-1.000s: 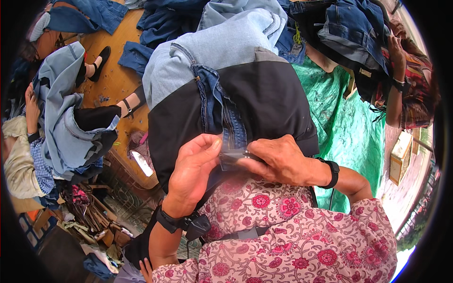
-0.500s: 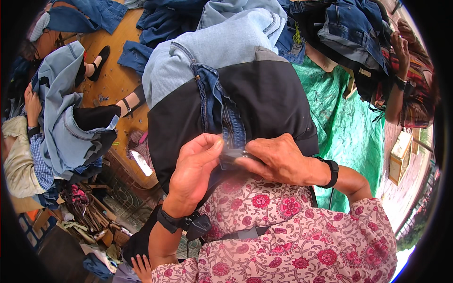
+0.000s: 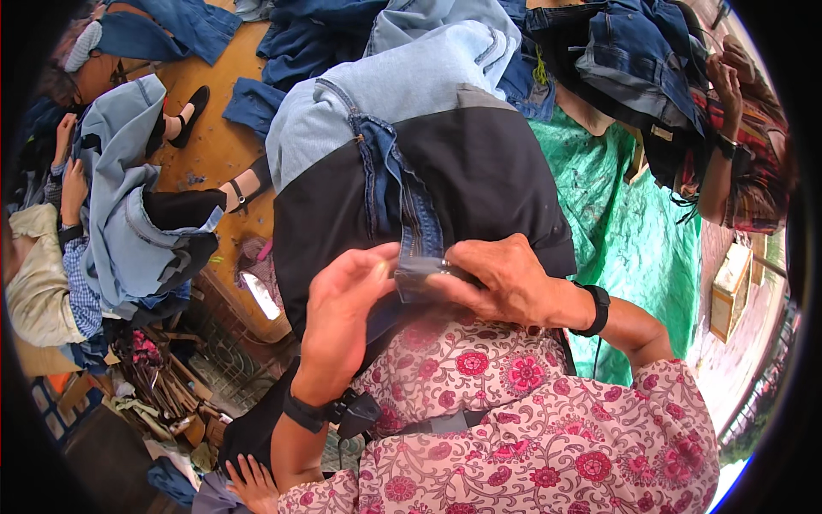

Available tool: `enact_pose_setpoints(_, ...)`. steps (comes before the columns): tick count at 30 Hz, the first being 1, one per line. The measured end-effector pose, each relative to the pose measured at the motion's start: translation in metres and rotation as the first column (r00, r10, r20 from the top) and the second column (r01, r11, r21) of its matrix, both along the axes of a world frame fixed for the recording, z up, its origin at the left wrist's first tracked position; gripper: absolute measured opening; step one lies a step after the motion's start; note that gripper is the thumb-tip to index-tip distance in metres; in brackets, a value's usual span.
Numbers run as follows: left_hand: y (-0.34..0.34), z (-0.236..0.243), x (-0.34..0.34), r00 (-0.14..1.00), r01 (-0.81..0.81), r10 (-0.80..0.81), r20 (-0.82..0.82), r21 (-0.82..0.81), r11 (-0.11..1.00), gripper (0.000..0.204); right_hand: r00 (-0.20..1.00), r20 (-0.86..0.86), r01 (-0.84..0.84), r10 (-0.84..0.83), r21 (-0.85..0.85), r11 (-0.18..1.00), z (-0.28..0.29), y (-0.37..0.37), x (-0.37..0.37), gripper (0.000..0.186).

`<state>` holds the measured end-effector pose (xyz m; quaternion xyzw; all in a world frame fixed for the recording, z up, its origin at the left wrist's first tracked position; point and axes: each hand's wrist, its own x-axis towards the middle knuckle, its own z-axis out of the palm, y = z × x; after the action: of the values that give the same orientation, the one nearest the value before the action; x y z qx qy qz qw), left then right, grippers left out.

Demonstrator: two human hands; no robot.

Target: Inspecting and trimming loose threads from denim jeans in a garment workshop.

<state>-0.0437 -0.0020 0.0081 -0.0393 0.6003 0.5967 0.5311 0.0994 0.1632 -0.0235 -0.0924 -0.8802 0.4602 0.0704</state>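
Note:
A dark blue denim strip with a zipper (image 3: 419,218) runs down over black fabric (image 3: 492,184) on my lap, its upper end joined to light blue jeans (image 3: 411,73). My left hand (image 3: 338,304) pinches at the left edge of the strip's lower end, thumb and fingers together and partly blurred. Closed around a small silvery tool (image 3: 421,266), my right hand (image 3: 514,287) is just right of that end. The tool is smeared by motion, so its kind cannot be made out. It lies across the strip, close to my left fingertips.
Piled jeans (image 3: 317,47) lie beyond my lap, and more denim (image 3: 638,56) is at the far right. A green sheet (image 3: 616,223) hangs to the right. At left a person (image 3: 73,193) handles light jeans; another person (image 3: 745,158) sits at right. Scraps (image 3: 163,385) lie lower left.
My left hand has shifted slightly, its fingers now nearer the tool. The tool has moved a little over the strip's lower end. At left, the person's second hand has come into view.

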Motion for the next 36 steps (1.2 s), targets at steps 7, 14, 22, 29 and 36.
enact_pose_setpoints(7, -0.08, 0.036, 0.005, 0.725, 0.122, -0.426, -0.542, -0.507, 0.853, 0.015, 0.994, 0.052, 0.101, -0.092, -0.201, 0.974, 0.003, 0.009, 0.004, 0.03)
enact_pose_setpoints(14, -0.028, 0.001, 0.031, 0.886, 0.13, -0.162, -0.434, -0.103, 0.986, 0.04, 0.992, 0.083, 0.114, -0.096, -0.247, 0.962, 0.013, 0.002, 0.003, 0.029)
enact_pose_setpoints(22, -0.018, -0.018, 0.026, 0.988, 0.142, -0.135, -0.075, 0.106, 0.984, 0.018, 0.996, 0.09, -0.003, 0.015, -0.128, 0.992, 0.012, -0.008, 0.03, 0.028)
enact_pose_setpoints(29, -0.013, -0.005, 0.028, 0.996, 0.092, -0.088, -0.034, 0.147, 0.985, 0.017, 0.995, 0.101, 0.037, -0.025, -0.122, 0.992, 0.018, -0.012, 0.031, 0.028)
enact_pose_setpoints(36, -0.015, -0.006, 0.03, 0.996, 0.093, -0.089, -0.03, 0.156, 0.983, 0.017, 0.995, 0.091, 0.054, -0.05, -0.05, 0.997, 0.015, -0.02, 0.03, 0.029)
